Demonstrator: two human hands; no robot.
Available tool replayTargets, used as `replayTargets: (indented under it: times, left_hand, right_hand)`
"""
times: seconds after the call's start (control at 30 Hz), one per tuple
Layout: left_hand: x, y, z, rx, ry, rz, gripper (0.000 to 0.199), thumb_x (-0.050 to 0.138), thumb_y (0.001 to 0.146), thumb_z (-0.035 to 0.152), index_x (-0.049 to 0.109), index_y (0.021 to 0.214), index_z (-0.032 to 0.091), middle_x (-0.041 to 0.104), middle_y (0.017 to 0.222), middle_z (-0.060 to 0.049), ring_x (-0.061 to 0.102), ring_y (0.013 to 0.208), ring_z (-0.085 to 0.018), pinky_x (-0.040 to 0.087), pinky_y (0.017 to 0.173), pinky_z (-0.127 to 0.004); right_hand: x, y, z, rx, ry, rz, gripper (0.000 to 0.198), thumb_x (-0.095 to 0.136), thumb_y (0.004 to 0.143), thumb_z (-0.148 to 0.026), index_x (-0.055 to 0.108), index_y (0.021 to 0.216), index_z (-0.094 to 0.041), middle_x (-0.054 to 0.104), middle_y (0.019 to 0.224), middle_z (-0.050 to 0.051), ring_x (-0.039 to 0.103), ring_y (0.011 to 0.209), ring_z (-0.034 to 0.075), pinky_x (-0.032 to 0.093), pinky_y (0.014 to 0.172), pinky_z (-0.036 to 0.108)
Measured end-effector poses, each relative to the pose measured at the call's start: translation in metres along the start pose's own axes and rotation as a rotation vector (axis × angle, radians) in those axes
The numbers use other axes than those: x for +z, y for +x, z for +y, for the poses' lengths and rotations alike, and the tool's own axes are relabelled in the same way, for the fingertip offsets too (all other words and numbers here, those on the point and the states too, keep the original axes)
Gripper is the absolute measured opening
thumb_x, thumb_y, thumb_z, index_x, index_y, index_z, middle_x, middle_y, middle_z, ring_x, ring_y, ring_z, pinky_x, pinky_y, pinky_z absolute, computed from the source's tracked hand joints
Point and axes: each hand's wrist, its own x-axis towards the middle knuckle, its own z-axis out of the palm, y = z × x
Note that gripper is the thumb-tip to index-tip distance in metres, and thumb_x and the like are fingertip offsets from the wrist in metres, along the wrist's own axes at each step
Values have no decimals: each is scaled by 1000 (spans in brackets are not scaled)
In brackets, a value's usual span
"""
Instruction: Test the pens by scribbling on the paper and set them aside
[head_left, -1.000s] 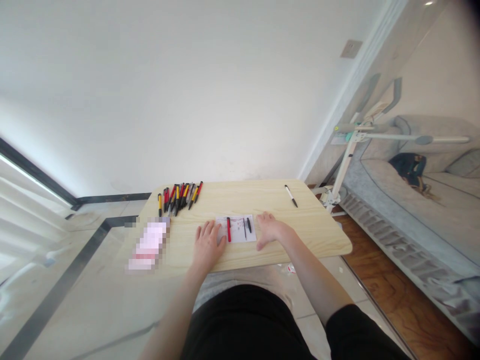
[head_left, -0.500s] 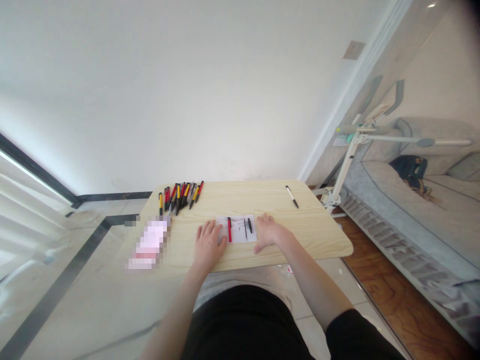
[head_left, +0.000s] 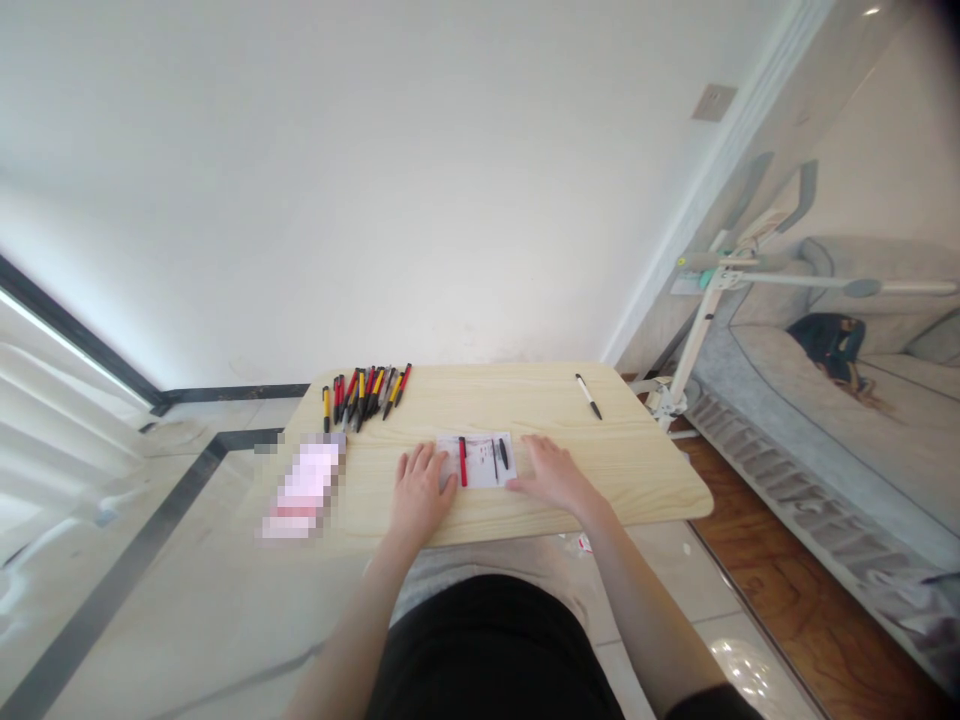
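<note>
- Just changed: the right hand has shifted slightly, its thumb now drawn up to the near right corner of a white sheet; its fingers are spread, and it appears to hold nothing.
- The left hand has stayed put, palm down, fingers loosely parted, thumb at the sheet's left edge; it too seems to grip nothing.
- On the sheet, between the hands, lie a red tube with a black clip, a thin dark rod and a short black piece, apart from one another (dark and reddish marks show on the paper too).
- My judgement: the shift is only a small adjustment, leaving that layout undisturbed.
- All this is on a pale wood-grain table. At its far left is a heap of pens, red, yellow and grey with black; at the far right, a white pen with a black lower end.
- A pixelated patch covers the left edge; what it hides, I cannot tell.
- Beyond: a plain white wall; curtains left; a white metal frame and grey sofa right.
</note>
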Motion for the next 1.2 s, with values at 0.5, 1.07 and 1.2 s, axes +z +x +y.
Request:
replayTargets:
  times: [0.5, 1.07, 1.2]
  left_hand:
    - [2, 0, -2, 15, -12, 21, 37, 44, 78, 31, 50, 113, 18, 46, 126, -11, 34, 121, -25, 21, 102, -45]
    - [0, 0, -2, 21, 7, 16, 37, 44, 79, 30, 49, 113, 18, 46, 126, -11, 34, 121, -25, 21, 102, -45]
    - [-2, 0, 0, 7, 19, -14, 37, 44, 79, 30, 49, 114, 18, 45, 127, -10, 33, 122, -24, 20, 102, -45]
  right_hand:
    - [28, -10, 17, -51, 382, 474, 14, 46, 76, -21, 60, 76, -18, 63, 79, 5, 55, 78, 19, 40, 75, 30]
    - [29, -10, 13, -15, 289, 484, 19, 39, 78, -20, 57, 73, -17, 60, 74, 5, 53, 73, 17, 37, 69, 27]
    - [27, -11, 12, -10, 331, 471, 15, 44, 78, -25, 57, 71, -18, 60, 71, 4, 54, 70, 17, 39, 68, 28]
